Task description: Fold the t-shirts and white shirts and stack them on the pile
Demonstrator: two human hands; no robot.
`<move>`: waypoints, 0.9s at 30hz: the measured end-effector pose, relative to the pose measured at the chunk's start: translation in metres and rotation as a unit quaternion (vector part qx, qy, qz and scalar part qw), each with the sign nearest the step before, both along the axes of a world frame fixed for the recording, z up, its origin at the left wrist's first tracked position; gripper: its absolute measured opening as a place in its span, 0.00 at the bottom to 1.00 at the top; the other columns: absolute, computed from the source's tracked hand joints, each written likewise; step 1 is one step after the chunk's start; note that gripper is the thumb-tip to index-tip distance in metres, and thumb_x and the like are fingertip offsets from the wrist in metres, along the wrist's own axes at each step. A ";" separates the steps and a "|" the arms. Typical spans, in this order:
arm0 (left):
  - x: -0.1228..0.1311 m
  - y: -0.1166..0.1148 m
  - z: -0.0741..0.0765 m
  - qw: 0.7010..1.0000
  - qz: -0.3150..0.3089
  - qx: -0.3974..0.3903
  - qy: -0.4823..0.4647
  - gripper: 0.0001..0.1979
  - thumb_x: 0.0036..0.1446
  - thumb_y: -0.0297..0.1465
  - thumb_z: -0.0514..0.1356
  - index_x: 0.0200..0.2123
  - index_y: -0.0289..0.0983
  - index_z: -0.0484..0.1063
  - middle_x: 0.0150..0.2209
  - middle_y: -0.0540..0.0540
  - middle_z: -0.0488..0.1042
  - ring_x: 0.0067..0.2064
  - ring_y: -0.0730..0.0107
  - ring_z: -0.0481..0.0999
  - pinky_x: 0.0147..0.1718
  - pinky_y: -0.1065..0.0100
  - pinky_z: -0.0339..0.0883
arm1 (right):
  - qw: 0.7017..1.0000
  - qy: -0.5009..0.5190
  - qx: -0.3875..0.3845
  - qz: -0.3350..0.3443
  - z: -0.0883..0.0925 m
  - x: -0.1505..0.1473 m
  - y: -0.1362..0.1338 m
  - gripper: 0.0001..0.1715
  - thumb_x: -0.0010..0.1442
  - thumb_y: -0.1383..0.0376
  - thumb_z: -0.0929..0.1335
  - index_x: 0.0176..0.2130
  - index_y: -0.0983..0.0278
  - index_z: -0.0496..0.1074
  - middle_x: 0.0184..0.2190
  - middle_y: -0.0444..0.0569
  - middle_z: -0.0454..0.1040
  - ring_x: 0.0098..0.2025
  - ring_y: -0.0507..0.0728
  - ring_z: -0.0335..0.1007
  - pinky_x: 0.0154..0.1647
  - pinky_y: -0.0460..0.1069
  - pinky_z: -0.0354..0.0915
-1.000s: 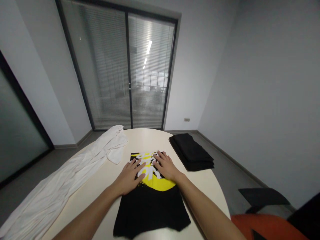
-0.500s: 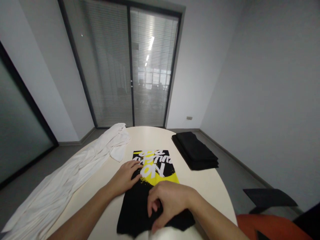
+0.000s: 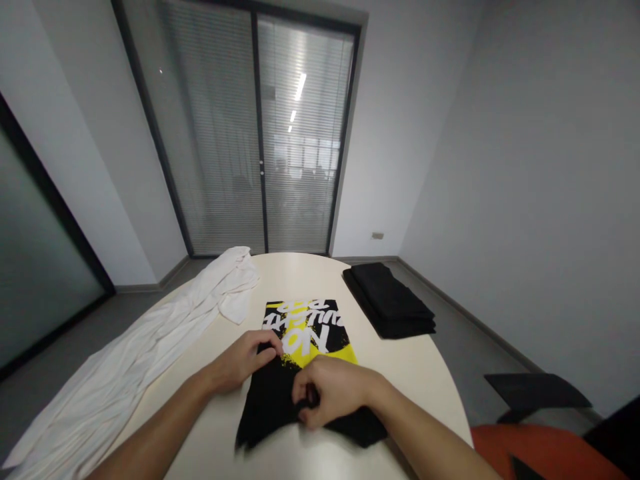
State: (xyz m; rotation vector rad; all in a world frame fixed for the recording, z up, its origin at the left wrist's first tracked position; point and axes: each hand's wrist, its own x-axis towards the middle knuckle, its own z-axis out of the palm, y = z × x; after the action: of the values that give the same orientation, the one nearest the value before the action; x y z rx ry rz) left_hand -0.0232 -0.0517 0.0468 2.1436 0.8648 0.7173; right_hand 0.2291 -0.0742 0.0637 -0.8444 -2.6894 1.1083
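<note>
1. The printed black shirt (image 3: 273, 400) lies in the middle of the counter (image 3: 295, 273), its white-and-yellow print toward the far side and its plain black part near me.
2. My right hand (image 3: 343, 390) has thumb and fingers closed in a pinch on a fold of the plain black part, close to the near edge. That edge bows up around my pinch.
3. My left hand (image 3: 240, 360) is at the left side of the print, fingers bent and thumb tucked in below them. I cannot tell whether they nip any cloth or only rest on it.
4. I judge the shirt light and soft: it should give wherever I press and sag between two holds, so one pinch will carry only the part around it.
5. Nothing about it looks fragile or especially slippery; rucking and skewed layers seem the likelier trouble.
6. The near corners look like the surest places to take hold, one per hand, with thumb under and fingers on top, catching every layer. The left near corner is blurred, so I can't judge its layers.
7. Well clear of my fingers, a crumpled white cloth (image 3: 150, 360) trails along the left, and a folded black fabric stack (image 3: 387, 300) sits far right.
</note>
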 end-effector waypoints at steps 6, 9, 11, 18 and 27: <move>-0.012 -0.005 -0.005 0.991 -0.022 -0.133 -0.010 0.38 0.50 0.59 0.63 0.53 0.38 0.73 0.47 0.44 0.77 0.48 0.56 0.74 0.46 0.64 0.68 | 0.971 0.138 -0.135 -0.139 -0.009 0.018 0.028 0.15 0.54 0.58 0.73 0.35 0.68 0.77 0.23 0.40 0.70 0.24 0.47 0.60 0.24 0.43 0.54; -0.004 -0.007 -0.001 0.990 0.011 -0.138 0.026 0.31 0.52 0.49 0.67 0.53 0.37 0.73 0.45 0.45 0.79 0.45 0.59 0.76 0.45 0.64 0.69 | 0.954 0.175 -0.187 -0.155 -0.012 0.020 0.034 0.22 0.52 0.52 0.75 0.36 0.69 0.77 0.21 0.39 0.68 0.22 0.46 0.56 0.23 0.43 0.51; 0.003 -0.009 0.003 0.991 0.040 -0.127 0.022 0.24 0.56 0.44 0.65 0.51 0.37 0.75 0.45 0.46 0.80 0.46 0.59 0.76 0.48 0.63 0.69 | 0.948 0.185 -0.215 -0.147 -0.011 0.024 0.037 0.27 0.52 0.48 0.76 0.38 0.68 0.77 0.23 0.40 0.69 0.23 0.47 0.57 0.24 0.43 0.52; 0.013 -0.006 0.000 0.985 0.100 -0.117 -0.072 0.24 0.60 0.43 0.63 0.56 0.37 0.73 0.53 0.42 0.79 0.53 0.56 0.77 0.57 0.57 0.67 | 0.955 0.133 -0.240 -0.114 0.021 0.082 0.044 0.44 0.56 0.33 0.64 0.47 0.68 0.77 0.39 0.51 0.75 0.38 0.53 0.69 0.38 0.46 0.65; 0.017 0.002 -0.009 0.971 0.190 -0.091 -0.117 0.26 0.60 0.46 0.60 0.56 0.37 0.73 0.52 0.42 0.79 0.52 0.53 0.78 0.56 0.54 0.69 | 0.976 0.037 -0.173 -0.126 0.027 0.099 0.035 0.46 0.34 0.54 0.82 0.52 0.65 0.75 0.45 0.49 0.77 0.49 0.61 0.71 0.53 0.51 0.67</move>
State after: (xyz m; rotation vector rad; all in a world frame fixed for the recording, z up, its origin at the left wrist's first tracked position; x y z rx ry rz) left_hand -0.0060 -0.0501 0.0379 1.7066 1.1764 1.0161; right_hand 0.3284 -0.0392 0.0910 -1.1313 -2.2803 1.5284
